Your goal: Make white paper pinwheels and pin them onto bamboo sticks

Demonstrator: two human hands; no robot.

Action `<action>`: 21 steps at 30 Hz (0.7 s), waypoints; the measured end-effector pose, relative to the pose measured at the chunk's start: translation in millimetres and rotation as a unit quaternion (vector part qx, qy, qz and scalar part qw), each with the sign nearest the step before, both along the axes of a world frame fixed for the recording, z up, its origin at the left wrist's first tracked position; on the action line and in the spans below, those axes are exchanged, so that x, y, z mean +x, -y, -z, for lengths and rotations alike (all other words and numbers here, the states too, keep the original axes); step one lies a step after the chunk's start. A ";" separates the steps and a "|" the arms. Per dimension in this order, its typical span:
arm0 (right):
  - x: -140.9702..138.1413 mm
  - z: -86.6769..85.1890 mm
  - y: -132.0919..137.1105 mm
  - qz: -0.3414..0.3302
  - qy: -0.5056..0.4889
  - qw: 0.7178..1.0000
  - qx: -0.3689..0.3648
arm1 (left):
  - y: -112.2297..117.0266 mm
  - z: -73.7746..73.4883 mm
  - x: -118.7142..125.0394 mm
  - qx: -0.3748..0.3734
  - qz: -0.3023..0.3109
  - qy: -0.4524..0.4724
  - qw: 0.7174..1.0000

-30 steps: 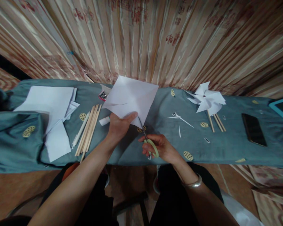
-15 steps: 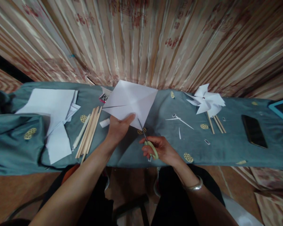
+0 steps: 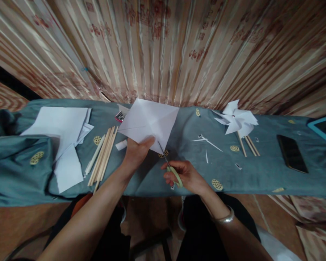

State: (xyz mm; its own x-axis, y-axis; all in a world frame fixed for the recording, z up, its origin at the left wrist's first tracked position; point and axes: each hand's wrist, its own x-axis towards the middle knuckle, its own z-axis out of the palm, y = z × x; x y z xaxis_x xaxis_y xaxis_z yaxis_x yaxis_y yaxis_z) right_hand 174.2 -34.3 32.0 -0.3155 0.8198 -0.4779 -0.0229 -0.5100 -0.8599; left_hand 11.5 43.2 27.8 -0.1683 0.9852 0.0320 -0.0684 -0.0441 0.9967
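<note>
A square white sheet of paper (image 3: 149,119), creased along its diagonals, is turned corner-down above the cloth. My left hand (image 3: 137,150) pinches its lower left edge, thumb on top and the fingers hidden beneath. A slit runs into the paper from its left corner. My right hand (image 3: 183,174) is closed round the green handles of a pair of scissors (image 3: 176,177). Their blades lie at the sheet's lower corner, pointing up towards its middle. To the left of my left hand is a small white roll (image 3: 121,144), and a box of small metal pins (image 3: 120,116) sits partly behind the paper.
On the green cloth (image 3: 149,177), white paper sheets (image 3: 65,119) and several wooden sticks (image 3: 104,154) lie left. Thin paper scraps (image 3: 206,140), a white paper pinwheel (image 3: 237,117), a black phone (image 3: 292,153) and a blue-framed device (image 3: 324,127) lie right. A patterned curtain (image 3: 163,50) hangs behind.
The whole scene sits slightly lower in view as the head tilts. Both hands keep their grip on the paper and scissors, and the blades remain at the lower corner.
</note>
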 end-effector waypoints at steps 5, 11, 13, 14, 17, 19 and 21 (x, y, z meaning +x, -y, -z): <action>0.5 1.0 0.0 -0.003 0.002 1.000 -0.001 | 0.6 -1.2 -0.8 -0.002 0.005 -0.003 1.000; 1.8 0.7 -1.9 -0.011 0.011 1.000 0.027 | 4.8 -4.9 3.5 -0.018 0.019 0.007 1.000; 1.9 0.4 -2.2 -0.007 0.014 0.999 0.028 | 5.6 -5.0 4.9 -0.020 0.020 0.018 0.999; 1.8 0.2 -2.3 -0.005 0.015 0.999 0.028 | 5.7 -4.7 5.2 -0.020 0.020 0.022 0.999; 1.0 -0.5 -2.2 -0.002 0.014 1.000 0.027 | 5.5 -3.2 5.2 -0.016 0.018 0.029 0.999; 0.1 -0.6 -2.1 0.002 0.009 1.000 0.021 | 5.2 -2.5 4.7 -0.016 0.017 0.032 0.999; -0.6 0.2 -2.0 0.009 0.004 1.000 0.013 | 5.0 -2.3 4.2 -0.019 0.016 0.028 0.999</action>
State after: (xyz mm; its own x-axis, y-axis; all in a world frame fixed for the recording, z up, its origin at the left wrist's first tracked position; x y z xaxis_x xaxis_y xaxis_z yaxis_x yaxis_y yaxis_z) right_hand 173.6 -32.3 31.7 -0.2973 0.8377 -0.4581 -0.0256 -0.4866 -0.8732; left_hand 15.7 38.3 30.2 -0.1376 0.9904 -0.0143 -0.1247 -0.0031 0.9922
